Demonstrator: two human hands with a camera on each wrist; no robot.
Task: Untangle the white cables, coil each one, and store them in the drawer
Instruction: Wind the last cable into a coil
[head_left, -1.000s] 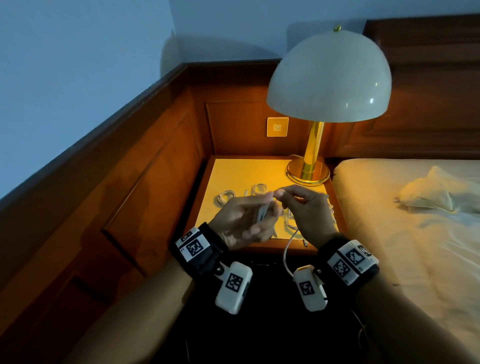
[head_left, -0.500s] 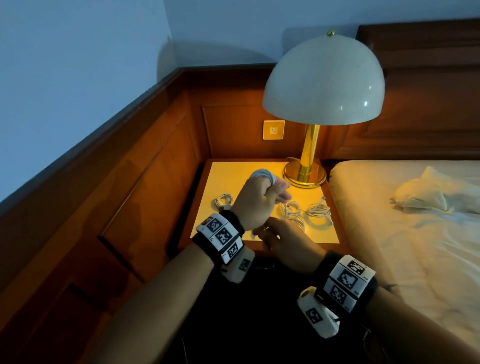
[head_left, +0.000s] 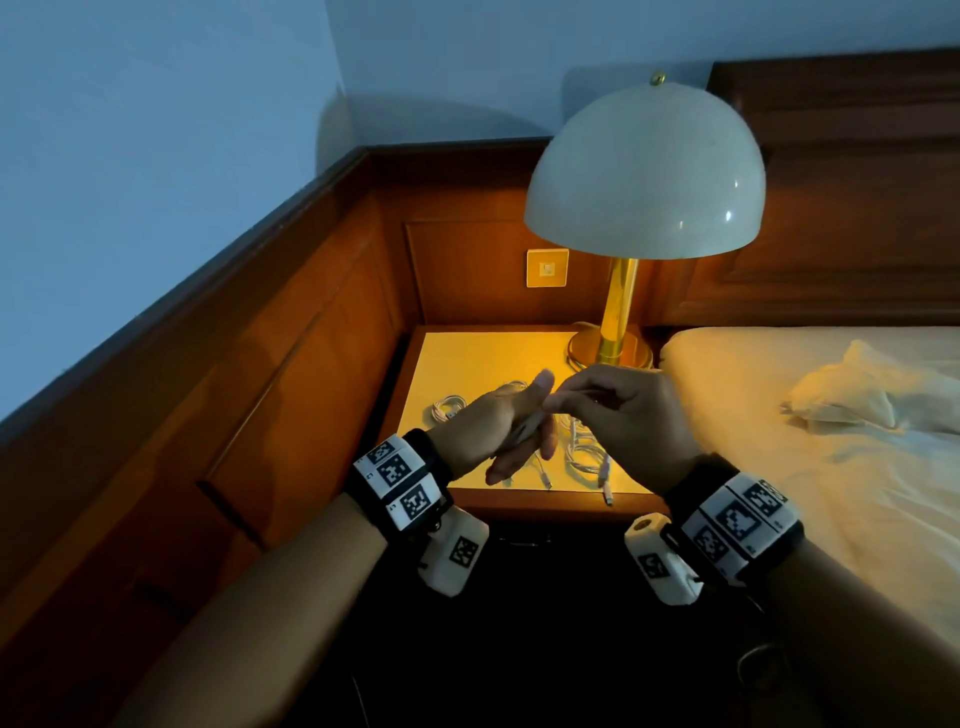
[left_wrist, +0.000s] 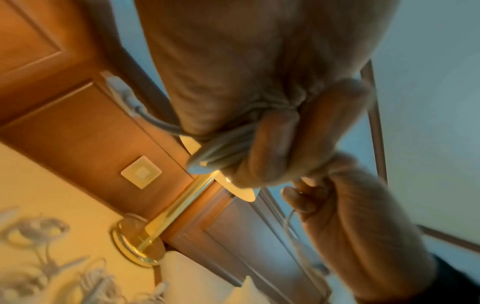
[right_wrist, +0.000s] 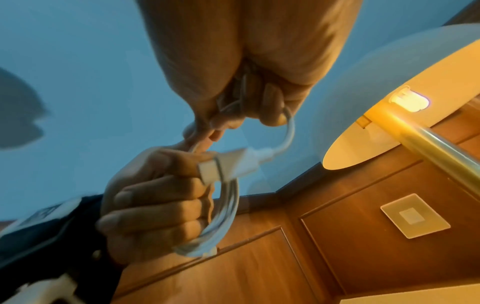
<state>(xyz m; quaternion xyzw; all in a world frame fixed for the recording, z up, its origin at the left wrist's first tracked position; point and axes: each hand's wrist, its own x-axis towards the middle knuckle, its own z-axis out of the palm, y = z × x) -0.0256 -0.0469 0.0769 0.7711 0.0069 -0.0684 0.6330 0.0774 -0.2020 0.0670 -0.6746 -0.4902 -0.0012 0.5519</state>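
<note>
Both hands have come together again above the front edge of the nightstand (head_left: 467, 358), where half a second ago the left was raised toward the lamp and the right hung low by the front edge. The left hand (head_left: 493, 431) lies palm toward the right, thumb up, its four fingers curled round a coiled white cable (right_wrist: 223, 216). The coil's long axis runs across that palm, and its USB plug (right_wrist: 221, 166) points back toward the left wrist. The right hand (head_left: 623, 421) is knuckles-up beside it, fingertips pinching the cable's free end, which loops in a short arc from the plug.

Only the right wrist view shows the plug and the stacked loops clearly. From the head camera the coil is a pale sliver between the left palm and fingers. The left wrist view, blurred, shows grey strands bunched under the curled fingers.

Loose white cables (head_left: 587, 452) lie near the nightstand's front right corner, one plug at the very edge, and a small coil (head_left: 447, 408) sits toward the left edge. The brass lamp (head_left: 618, 312) stands at the back right corner, beside the bed (head_left: 779, 415).
</note>
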